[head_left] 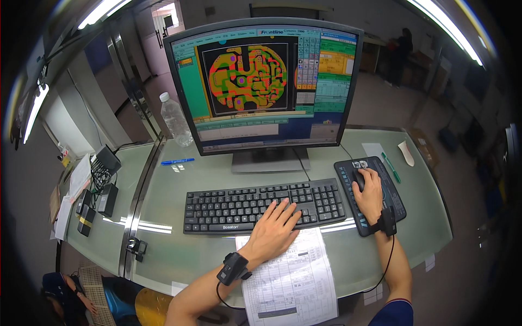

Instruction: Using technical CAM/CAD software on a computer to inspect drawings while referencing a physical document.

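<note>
My left hand [272, 233] rests on the right half of the black keyboard [217, 212], its fingers spread over the keys and holding nothing. Under that wrist lies a printed form [291, 277] with tables, reaching past the desk's front edge. My right hand [370, 195] is curled over a dark computer mouse [358, 179] on a black patterned mouse pad [394, 198]. Behind the keyboard stands a monitor [247, 81] showing a round circuit layout in red, green and ochre. Each wrist wears a black strapped device with a cable.
A clear plastic bottle [175, 120] and a blue pen [178, 161] are left of the monitor. A green pen [391, 167] lies beside the pad. Black adapters [107, 199] and cables sit on the left desk. Another person's arm [81, 296] shows lower left; a person [401, 57] stands far back.
</note>
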The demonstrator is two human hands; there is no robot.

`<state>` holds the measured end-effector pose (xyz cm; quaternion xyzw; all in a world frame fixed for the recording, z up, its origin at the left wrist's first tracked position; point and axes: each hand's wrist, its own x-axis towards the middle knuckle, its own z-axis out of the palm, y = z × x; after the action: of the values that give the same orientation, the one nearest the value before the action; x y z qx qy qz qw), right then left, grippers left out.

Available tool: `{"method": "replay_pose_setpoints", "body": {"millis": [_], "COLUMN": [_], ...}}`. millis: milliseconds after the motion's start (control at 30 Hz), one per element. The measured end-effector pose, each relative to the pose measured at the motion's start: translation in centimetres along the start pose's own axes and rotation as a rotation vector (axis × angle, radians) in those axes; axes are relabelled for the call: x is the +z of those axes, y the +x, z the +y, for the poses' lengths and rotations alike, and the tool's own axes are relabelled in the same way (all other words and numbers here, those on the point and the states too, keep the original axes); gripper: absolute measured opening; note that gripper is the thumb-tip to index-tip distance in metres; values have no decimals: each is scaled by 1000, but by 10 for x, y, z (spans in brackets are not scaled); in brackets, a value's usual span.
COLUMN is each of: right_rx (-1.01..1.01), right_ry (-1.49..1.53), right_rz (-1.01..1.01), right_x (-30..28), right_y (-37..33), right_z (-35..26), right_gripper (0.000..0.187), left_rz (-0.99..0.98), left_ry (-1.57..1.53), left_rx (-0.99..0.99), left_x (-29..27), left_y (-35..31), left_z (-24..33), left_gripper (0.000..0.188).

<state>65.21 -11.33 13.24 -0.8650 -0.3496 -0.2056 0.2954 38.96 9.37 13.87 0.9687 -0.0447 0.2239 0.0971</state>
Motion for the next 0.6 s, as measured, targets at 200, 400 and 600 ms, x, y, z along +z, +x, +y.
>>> {"method": "replay_pose_setpoints", "body": {"millis": [200,400,600], "right_rx": [26,13,15], "right_ry": [-13,-5,-16], "right_rz": [-21,-16,-21], "right_x": [-3,-1,-2], "right_y": [1,1,1], "right_z": [-3,-4,-5], "right_gripper": [43,41,40], "left_rz": [-4,8,19], "left_ry": [-1,-18,-14], "left_rx": [0,-14,-9], "left_x": [2,4,4], "left_y": [0,-3,-3], "left_z": [-1,-2,-2], "left_gripper": [49,48,49]}}
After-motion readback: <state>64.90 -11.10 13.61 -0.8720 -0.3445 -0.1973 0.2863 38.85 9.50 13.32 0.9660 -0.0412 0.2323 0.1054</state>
